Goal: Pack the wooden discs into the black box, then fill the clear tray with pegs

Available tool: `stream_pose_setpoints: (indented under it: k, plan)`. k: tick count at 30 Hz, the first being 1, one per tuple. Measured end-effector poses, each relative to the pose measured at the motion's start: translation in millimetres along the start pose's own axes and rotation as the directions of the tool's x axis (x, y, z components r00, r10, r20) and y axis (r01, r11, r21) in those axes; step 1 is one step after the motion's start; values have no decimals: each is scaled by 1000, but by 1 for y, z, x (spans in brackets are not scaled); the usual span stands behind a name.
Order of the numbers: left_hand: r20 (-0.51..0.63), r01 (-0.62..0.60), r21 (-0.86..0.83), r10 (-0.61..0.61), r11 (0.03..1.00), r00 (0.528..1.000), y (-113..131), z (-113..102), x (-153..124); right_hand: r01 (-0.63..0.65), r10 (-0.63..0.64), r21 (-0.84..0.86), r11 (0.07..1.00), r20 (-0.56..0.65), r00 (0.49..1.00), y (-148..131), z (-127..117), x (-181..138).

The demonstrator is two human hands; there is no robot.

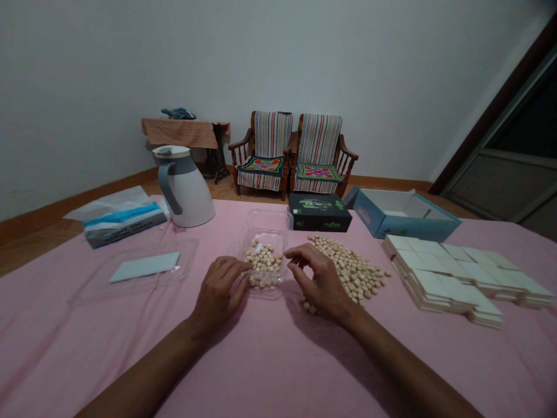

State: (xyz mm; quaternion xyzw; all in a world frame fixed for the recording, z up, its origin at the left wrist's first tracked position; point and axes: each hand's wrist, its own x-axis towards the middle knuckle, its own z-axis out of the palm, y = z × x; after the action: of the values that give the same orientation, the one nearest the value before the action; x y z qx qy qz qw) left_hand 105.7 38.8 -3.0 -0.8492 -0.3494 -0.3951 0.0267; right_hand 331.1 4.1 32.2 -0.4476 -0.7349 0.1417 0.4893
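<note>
A clear plastic container (274, 283) stands in front of me, with small round pale wooden pieces (264, 259) in its near part. My left hand (221, 290) is at its near left corner, thumb and fingers closed around the edge. On the opposite side, my right hand (319, 281) hovers by the container's right wall, fingers curved, thumb and forefinger apart, nothing visible between them. Behind and beside that hand spreads a loose pile of the same wooden pieces (354, 270); a few lie under the palm.
Stacks of thin square wooden boards (452, 270) lie right, below an open blue box (404, 223). A black box (319, 212) sits behind the pile. Left are a clear plastic lid (187, 264) with a white card (145, 267), a tissue pack (126, 223) and a white-grey jug (191, 194).
</note>
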Motion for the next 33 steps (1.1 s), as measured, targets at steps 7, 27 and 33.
stream_pose_setpoints:
  k: [7, 27, 33]
  plan:
    - [6, 6, -4, -6, 1000, 1000, -1, 0, -1, -129, 165, -237, 963, 138, 977, 15, -8, 0]
    - [3, 6, -2, -6, 1000, 1000, -1, 0, -2, 8, 405, -627, 779, 512, 757, 22, -4, -14]
    - [-3, 4, -4, -4, 1000, 1000, 0, 0, -1, 29, 413, -682, 731, 475, 777, 19, -7, -12]
